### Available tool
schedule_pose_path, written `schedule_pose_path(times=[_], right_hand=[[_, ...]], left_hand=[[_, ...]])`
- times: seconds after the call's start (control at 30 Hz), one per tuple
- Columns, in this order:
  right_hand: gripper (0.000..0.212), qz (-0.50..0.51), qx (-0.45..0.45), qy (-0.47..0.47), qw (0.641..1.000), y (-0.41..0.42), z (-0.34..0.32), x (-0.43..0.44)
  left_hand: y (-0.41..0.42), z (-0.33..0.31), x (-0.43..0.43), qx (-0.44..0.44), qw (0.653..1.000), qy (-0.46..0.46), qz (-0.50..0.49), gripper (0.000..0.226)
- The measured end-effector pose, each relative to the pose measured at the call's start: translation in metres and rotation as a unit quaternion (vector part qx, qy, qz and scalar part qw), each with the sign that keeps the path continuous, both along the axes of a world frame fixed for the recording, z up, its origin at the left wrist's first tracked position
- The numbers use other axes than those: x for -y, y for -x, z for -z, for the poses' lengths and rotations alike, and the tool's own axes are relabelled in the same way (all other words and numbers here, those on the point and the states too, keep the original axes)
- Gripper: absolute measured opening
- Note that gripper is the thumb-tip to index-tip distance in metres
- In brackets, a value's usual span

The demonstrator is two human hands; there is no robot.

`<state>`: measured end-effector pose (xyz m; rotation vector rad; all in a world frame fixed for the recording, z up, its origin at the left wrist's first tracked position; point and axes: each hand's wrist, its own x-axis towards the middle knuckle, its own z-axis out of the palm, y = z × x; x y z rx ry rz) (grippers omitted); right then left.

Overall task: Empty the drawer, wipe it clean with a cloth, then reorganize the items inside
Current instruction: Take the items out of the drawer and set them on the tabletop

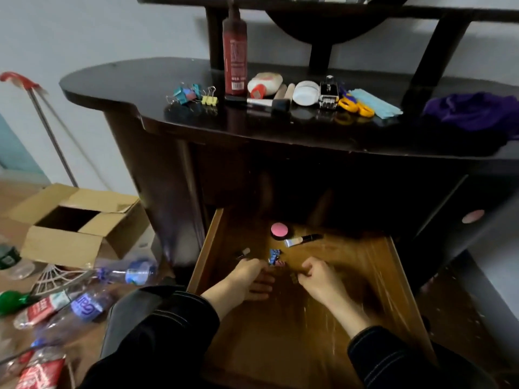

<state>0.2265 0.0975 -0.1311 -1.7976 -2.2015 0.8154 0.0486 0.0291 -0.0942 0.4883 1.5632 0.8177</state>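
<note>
Now left hand (248, 277), right hand (318, 277) curled, grip unclear; one compact (281, 231), one brush (302, 239)

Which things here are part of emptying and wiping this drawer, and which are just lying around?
Belongs to the job: drawer, pink compact, makeup brush, binder clips inside it, purple cloth, scissors, red bottle.
Just lying about: cardboard box, plastic bottles, mop handle.

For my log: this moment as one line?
drawer: open | left hand, right hand: in drawer by blue binder clips, grasp unclear | inside: pink compact, brush | purple cloth: on desktop
</note>
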Motion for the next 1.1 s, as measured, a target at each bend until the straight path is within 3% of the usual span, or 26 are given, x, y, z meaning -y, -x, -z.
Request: schedule_pose_path(times=[0.13, 0.27, 0.4, 0.5, 0.6, 0.7, 0.8, 0.87, 1.0, 1.1], right_hand=[[0.011, -0.005, -0.023, 0.038, 0.999, 0.004, 0.007, -0.008], [0.017, -0.014, -0.045, 0.076, 0.996, 0.003, 0.008, -0.009], [0.015, -0.019, -0.147, 0.104, 0.983, 0.008, -0.003, -0.007], [0.011, -0.061, -0.231, 0.129, 0.962, 0.017, -0.015, 0.0], [0.013, -0.098, -0.253, 0.161, 0.949, 0.028, -0.018, 0.009], [0.01, -0.105, -0.238, 0.144, 0.955, 0.028, -0.017, 0.01], [0.008, -0.027, -0.233, 0.062, 0.97, 0.022, -0.011, 0.002], [0.008, 0.004, -0.171, -0.003, 0.985, 0.02, -0.005, -0.004], [0.042, -0.09, -0.034, -0.054, 0.994, 0.029, 0.009, -0.014], [0.052, -0.163, 0.043, -0.09, 0.982, 0.036, 0.019, -0.018]], left_hand=[[-0.008, 0.01, -0.005, -0.005, 0.999, 0.018, 0.035, 0.027], [-0.011, 0.015, -0.002, 0.056, 0.997, 0.053, 0.029, 0.029], [-0.009, 0.019, -0.005, 0.106, 0.992, 0.073, -0.015, 0.039], [-0.007, 0.021, -0.008, 0.189, 0.977, 0.076, -0.056, 0.041], [-0.006, 0.026, -0.012, 0.259, 0.96, 0.077, -0.071, 0.044], [-0.007, 0.026, -0.013, 0.235, 0.967, 0.064, -0.071, 0.041], [-0.003, 0.028, -0.012, 0.153, 0.985, 0.069, -0.046, 0.035], [0.0, 0.026, -0.012, 0.129, 0.988, 0.069, -0.043, 0.032], [0.0, 0.021, -0.009, 0.124, 0.99, 0.061, -0.038, 0.023], [-0.001, 0.02, -0.007, 0.13, 0.989, 0.06, -0.032, 0.022]])
